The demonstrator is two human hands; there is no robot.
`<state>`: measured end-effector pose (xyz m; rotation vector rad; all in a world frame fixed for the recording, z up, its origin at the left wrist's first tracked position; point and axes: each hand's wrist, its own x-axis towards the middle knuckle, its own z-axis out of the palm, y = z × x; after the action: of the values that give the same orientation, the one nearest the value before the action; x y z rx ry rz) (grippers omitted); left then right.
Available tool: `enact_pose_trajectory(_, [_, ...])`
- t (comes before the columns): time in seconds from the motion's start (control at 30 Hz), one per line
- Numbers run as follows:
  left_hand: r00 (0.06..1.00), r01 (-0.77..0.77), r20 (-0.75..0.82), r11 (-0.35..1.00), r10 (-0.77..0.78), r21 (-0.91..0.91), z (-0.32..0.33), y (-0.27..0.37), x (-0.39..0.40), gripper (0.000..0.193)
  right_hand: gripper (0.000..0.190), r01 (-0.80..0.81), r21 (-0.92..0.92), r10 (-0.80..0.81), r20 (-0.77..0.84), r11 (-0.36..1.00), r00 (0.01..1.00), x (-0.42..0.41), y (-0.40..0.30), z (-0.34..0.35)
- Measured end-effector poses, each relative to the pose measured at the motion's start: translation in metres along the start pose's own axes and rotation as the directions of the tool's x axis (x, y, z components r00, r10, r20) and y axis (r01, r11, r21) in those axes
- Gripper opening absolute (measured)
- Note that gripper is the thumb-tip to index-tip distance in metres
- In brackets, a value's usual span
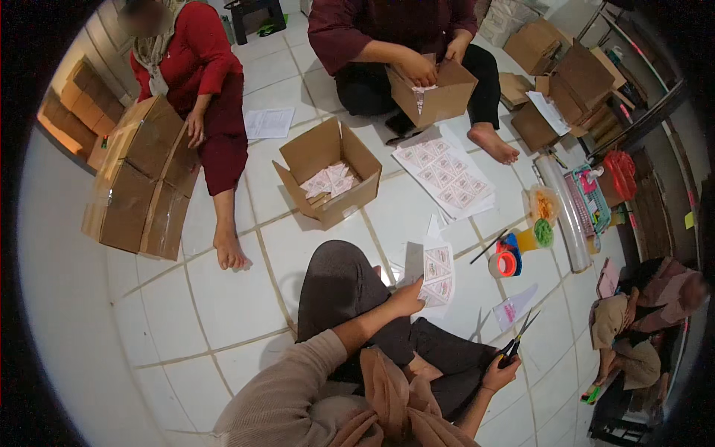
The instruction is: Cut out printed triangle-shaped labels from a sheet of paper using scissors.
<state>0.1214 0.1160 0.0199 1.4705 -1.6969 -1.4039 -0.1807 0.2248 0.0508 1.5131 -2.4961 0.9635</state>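
My left hand (409, 298) grips a cut strip of paper (438, 267) printed with triangular labels, held above my crossed legs. In my right hand (499, 373) is a pair of scissors (515, 343) with black handles, its blades slightly parted and pointing up and away. The scissors are apart from the paper. Beyond my knees lie printed sheets of triangular labels (444, 170) on the tiled floor. An open cardboard box (349, 198) in front of me holds several cut triangular labels (329, 181).
A tape dispenser (513, 254), a drink cup (530, 237) and a plastic-wrapped roll (564, 212) stand at the right. Across from me, a person reaches into a small carton (438, 106). Another sits by a large taped box (148, 184). A third person (642, 324) sits far right.
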Motion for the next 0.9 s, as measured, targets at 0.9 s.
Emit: enact_pose_trajectory(0.9, [0.978, -0.026, 0.2, 0.915, -0.06, 0.402, 0.003, 0.011, -0.013, 0.076, 0.03, -0.03, 0.042, 0.029, 0.022, 0.999, 0.999, 0.0, -0.032, -0.013])
